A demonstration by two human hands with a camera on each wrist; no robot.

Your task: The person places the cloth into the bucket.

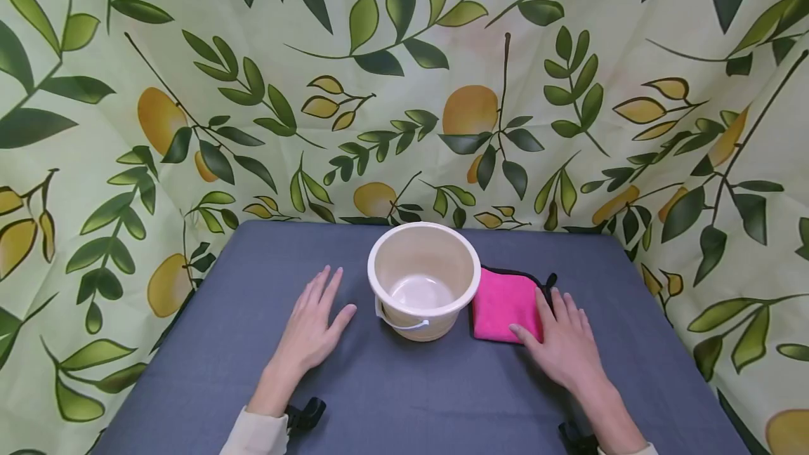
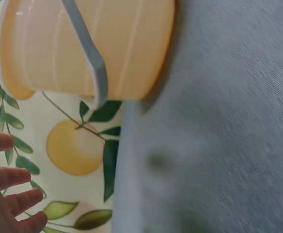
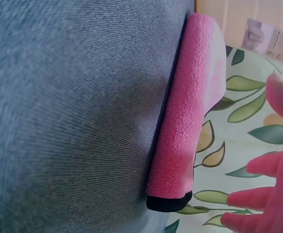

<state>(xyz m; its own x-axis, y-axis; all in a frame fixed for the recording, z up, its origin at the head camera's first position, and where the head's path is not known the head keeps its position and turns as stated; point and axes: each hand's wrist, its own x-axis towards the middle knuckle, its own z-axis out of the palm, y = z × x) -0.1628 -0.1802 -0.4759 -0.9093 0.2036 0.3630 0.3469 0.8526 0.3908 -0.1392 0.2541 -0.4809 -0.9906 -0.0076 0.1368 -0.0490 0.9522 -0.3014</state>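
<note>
A cream plastic bucket stands upright in the middle of the table, its pale handle hanging down at the front. To its right lies a folded pink cloth with black edging and a small black loop. My left hand is held left of the bucket, fingers spread and holding nothing. In the left wrist view the bucket's side fills the top. My right hand hovers over the cloth's right part, fingers extended; the right wrist view shows a gap between those fingers and the cloth.
A grey-blue cloth covers the table. Behind and beside it hangs a curtain printed with leaves and yellow fruit. A label is stuck on the bucket's side. Black straps sit at both wrists.
</note>
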